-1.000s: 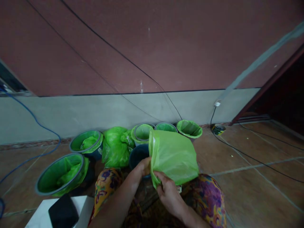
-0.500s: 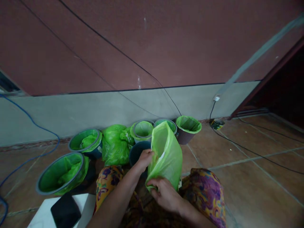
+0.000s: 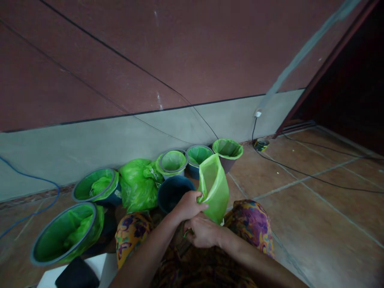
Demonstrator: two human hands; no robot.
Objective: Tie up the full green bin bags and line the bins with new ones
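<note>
A light green mesh bag (image 3: 215, 188) stands upright between my knees, its mouth partly open and facing left. My left hand (image 3: 190, 206) is closed on the bag's near left edge. Just below it, my right hand (image 3: 204, 231) grips the gathered lower part of the bag, and a scrap of green pokes out by its fingers. The two hands touch or nearly touch. Right behind my left hand sits a dark blue bucket (image 3: 174, 194) without a liner.
Along the wall stand several buckets with green liners, such as a brown one (image 3: 229, 150) and a large one (image 3: 64, 234) at left. A stuffed green bag (image 3: 136, 186) lies among them. A dark flat object (image 3: 78, 274) rests on a white box (image 3: 108, 264). A black cable (image 3: 318, 184) crosses the floor.
My hands have come together; the left hand moved down toward the right. The bag's mouth has narrowed and the bag looks more gathered. The view has shifted right.
</note>
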